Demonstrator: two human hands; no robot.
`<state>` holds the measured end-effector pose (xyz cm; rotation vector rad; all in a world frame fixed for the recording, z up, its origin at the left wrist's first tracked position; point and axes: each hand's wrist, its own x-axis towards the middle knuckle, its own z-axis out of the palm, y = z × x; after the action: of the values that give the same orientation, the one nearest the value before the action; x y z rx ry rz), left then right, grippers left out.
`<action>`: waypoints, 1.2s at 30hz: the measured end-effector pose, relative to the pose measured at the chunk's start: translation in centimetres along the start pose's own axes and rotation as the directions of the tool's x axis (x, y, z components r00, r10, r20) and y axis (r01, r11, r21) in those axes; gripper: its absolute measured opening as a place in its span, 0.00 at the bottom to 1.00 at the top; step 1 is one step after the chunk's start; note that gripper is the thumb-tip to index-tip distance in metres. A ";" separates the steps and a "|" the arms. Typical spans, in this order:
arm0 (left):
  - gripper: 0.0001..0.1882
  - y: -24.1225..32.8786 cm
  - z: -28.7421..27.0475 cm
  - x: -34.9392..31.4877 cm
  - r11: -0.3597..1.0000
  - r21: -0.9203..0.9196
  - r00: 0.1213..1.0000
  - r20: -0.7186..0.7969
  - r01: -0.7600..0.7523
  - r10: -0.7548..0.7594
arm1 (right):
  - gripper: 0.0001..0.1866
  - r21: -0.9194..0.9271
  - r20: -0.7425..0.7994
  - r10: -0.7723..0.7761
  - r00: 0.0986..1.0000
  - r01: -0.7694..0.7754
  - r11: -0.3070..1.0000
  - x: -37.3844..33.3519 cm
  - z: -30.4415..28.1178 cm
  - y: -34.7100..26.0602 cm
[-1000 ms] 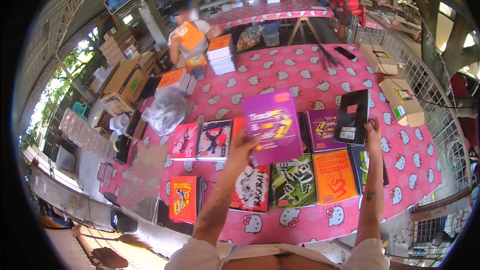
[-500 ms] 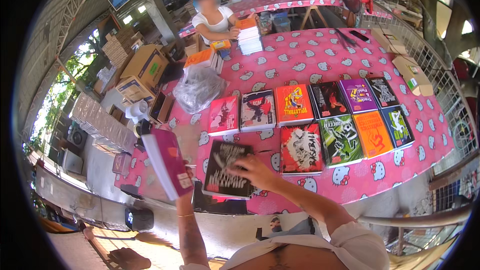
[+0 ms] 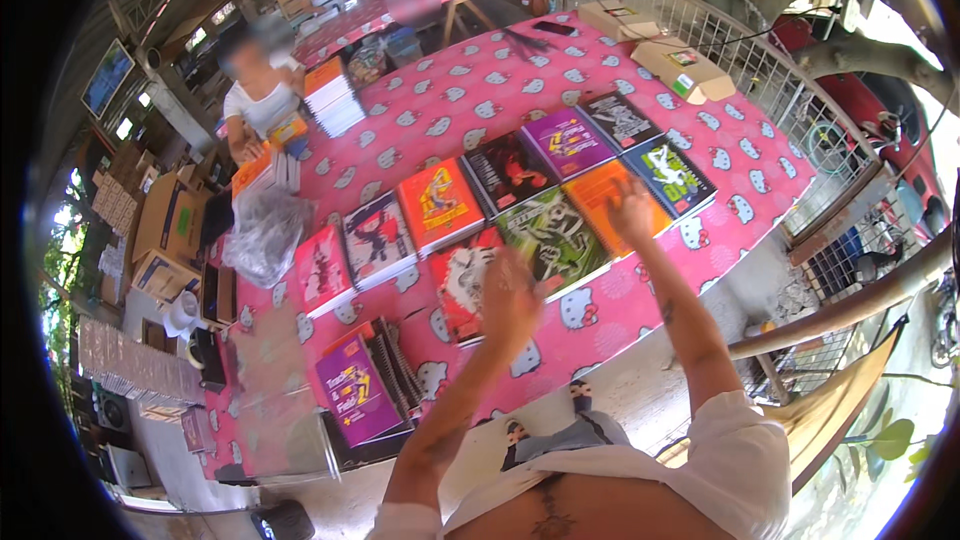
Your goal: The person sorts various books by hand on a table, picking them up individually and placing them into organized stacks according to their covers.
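My left hand (image 3: 511, 298) hovers over a red-and-white book (image 3: 462, 285), smeared by motion, so its fingers cannot be made out. Over on the right, my right hand (image 3: 631, 212) reaches onto an orange book (image 3: 600, 196) with its fingers apart. Between the two lies a green book (image 3: 553, 240) with a figure on its cover. A purple book (image 3: 352, 390) rests at the near left, partly covering a black spiral-bound book (image 3: 396, 365). Behind my hands runs a row with a pink book (image 3: 322, 268), another orange book (image 3: 438, 205) and several more.
A pink patterned cloth (image 3: 450, 100) covers the table. Crumpled clear plastic (image 3: 265, 240) lies at its left edge. Across from me a person in white (image 3: 262, 100) stands by a tall stack of books (image 3: 334, 100). Brown cardboard boxes (image 3: 684, 68) sit at the far right.
The purple book has left my left hand and lies by the black one. Both hands have moved right, the right from the black book to the orange one. The view has turned right.
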<state>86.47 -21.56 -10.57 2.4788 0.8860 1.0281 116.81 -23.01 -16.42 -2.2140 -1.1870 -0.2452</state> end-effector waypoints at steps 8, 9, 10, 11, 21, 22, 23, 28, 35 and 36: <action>0.23 5.4 18.1 6.5 0.920 0.044 0.890 0.276 -0.390 0.364 | 0.34 -0.148 0.148 0.248 0.957 -0.226 0.963 6.3 -2.8 16.8; 0.24 5.8 16.6 7.8 0.940 -0.212 0.866 0.376 -0.266 0.329 | 0.37 -0.198 0.097 0.308 0.946 -0.285 0.938 6.5 -3.1 17.7; 0.28 6.7 14.8 8.8 0.887 -0.320 0.934 0.017 -0.333 0.356 | 0.40 -0.200 0.097 0.384 0.918 -0.360 0.911 6.8 -4.3 19.6; 0.29 8.0 10.1 10.5 0.976 -0.216 0.917 0.395 0.041 0.049 | 0.44 -0.287 0.205 0.446 0.871 -0.382 0.879 6.5 -5.2 20.3; 0.20 -6.4 -32.9 -3.0 0.728 -0.682 0.879 -0.305 0.067 -0.366 | 0.38 0.902 0.252 -0.067 0.966 -0.209 0.377 -1.5 -15.7 -8.9; 0.18 -6.4 -35.4 -4.0 0.808 -0.585 0.882 -0.345 0.064 -0.320 | 0.38 0.899 0.249 -0.102 0.963 -0.190 0.395 -4.1 -14.6 -13.1; 0.16 -6.6 -37.4 -4.2 0.870 -0.490 0.892 -0.371 0.046 -0.257 | 0.38 0.962 0.234 -0.213 0.949 -0.193 0.194 -6.6 -11.9 -15.9; 0.14 -13.5 -38.3 -5.3 0.911 -0.126 0.907 0.218 0.391 -0.359 | 0.37 0.811 0.451 -0.551 0.702 -0.066 0.581 -18.9 -1.1 -32.8; 0.18 -15.1 -17.1 -10.2 0.953 0.051 0.941 0.150 0.297 -0.302 | 0.35 0.448 0.575 -0.088 0.814 -0.223 0.866 -17.1 2.7 -25.6; 0.19 -12.0 -13.4 -8.9 0.997 -0.037 0.997 -0.002 0.071 -0.071 | 0.46 0.218 0.308 -0.234 0.922 0.171 0.961 -14.0 3.6 -18.7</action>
<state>66.80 -17.61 -11.89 2.3983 0.9406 1.0156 93.17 -22.85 -17.31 -2.0167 -1.5560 0.1609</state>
